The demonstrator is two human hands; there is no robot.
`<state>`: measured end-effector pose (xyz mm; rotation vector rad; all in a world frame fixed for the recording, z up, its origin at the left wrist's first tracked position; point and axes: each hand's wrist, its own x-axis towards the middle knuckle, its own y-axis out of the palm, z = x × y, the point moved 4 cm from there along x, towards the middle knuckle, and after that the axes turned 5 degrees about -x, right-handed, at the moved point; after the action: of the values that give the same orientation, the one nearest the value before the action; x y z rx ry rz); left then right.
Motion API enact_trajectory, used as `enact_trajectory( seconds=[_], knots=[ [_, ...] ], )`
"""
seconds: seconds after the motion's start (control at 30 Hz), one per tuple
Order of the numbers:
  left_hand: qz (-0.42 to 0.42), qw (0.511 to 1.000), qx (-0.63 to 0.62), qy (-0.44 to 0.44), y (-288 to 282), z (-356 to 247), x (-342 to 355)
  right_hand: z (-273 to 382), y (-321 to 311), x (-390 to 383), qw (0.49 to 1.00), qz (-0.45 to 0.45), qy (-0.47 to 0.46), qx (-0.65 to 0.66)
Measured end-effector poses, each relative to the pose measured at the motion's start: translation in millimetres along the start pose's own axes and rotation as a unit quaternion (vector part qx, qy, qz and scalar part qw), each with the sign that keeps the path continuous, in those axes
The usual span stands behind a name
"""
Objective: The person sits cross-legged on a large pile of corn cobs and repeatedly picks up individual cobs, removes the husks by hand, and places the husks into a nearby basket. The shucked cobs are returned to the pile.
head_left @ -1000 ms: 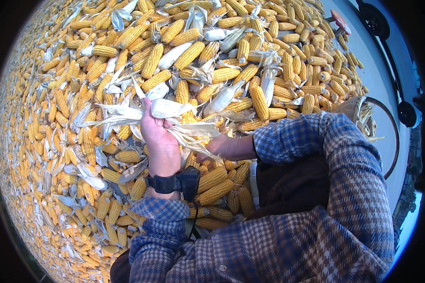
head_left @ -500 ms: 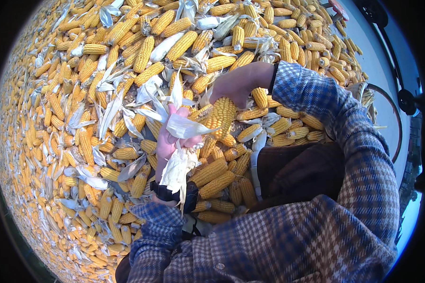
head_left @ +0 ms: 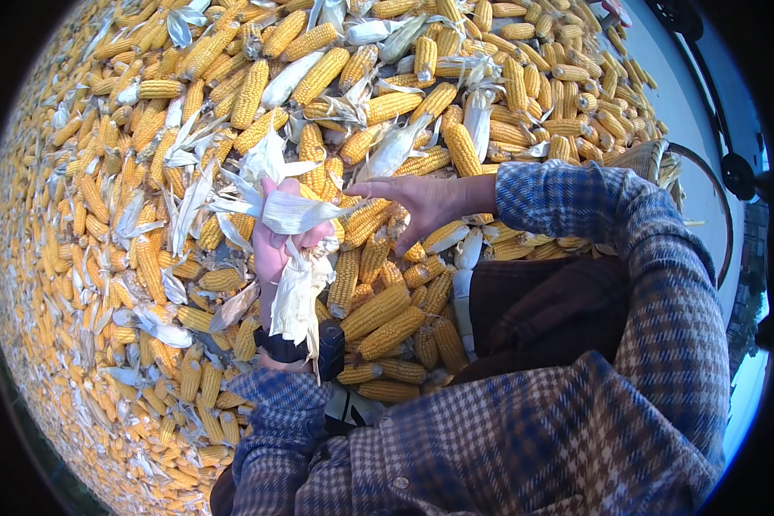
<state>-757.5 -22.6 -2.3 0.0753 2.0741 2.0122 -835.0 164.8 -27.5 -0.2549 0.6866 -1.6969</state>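
Pale dry husks [head_left: 301, 211] are bunched in my left hand [head_left: 273, 254], whose fingers are closed round them and the knobbly stem end. Long torn leaves [head_left: 292, 305] hang down over my wrist, partly covering a black strapped device [head_left: 325, 344]. Just right of the husks, my right hand [head_left: 417, 202] has thumb and fingers apart over loose yellow corn cobs [head_left: 374, 318], its fingertip close to a leaf tip; I see nothing held in it. My legs in dark cloth lie beneath the right forearm.
A broad spread of cobs and loose husks [head_left: 172, 138] surrounds me. At the right are a woven basket [head_left: 632, 159] with a dark curved hoop, pale pavement [head_left: 697, 103], black wheels [head_left: 740, 176] and, at the top, a small pink object [head_left: 615, 13].
My right hand rose from low beside the husks onto a cob, and its fingers are now apart without that cob. The husks in my left hand now droop over the wrist.
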Motion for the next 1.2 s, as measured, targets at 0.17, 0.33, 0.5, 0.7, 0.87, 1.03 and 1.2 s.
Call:
enact_trajectory(
  seconds=[0.17, 0.33, 0.5, 0.7, 0.87, 1.03, 1.2],
  knots=[
    [0.035, 0.998, -0.035, 0.043, 14, 20, 7, 45, 19, 46, 0.979, -0.090, -0.170, 0.064],
    [0.032, 0.989, -0.084, -0.118, 43, 38, -6, 6, 37, 43, 0.916, 0.171, -0.084, -0.353],
    [-0.071, 0.977, 0.187, 0.081, 68, -42, -30, -79, 17, -36, 0.764, 0.434, 0.237, -0.415],
    [-0.019, 0.959, 0.235, 0.155, 62, -115, -46, -102, 39, -86, 0.811, 0.389, 0.172, -0.400],
    [-0.099, 0.969, 0.177, 0.144, 50, -104, -41, -109, 66, -97, 0.858, 0.343, 0.256, -0.285],
    [-0.081, 0.966, 0.207, 0.135, 58, -75, -29, -133, 67, -113, 0.877, 0.252, 0.386, -0.134],
    [-0.233, 0.862, 0.397, 0.213, 44, -84, -40, -137, 49, -79, 0.896, 0.293, 0.234, -0.238]
  ],
)
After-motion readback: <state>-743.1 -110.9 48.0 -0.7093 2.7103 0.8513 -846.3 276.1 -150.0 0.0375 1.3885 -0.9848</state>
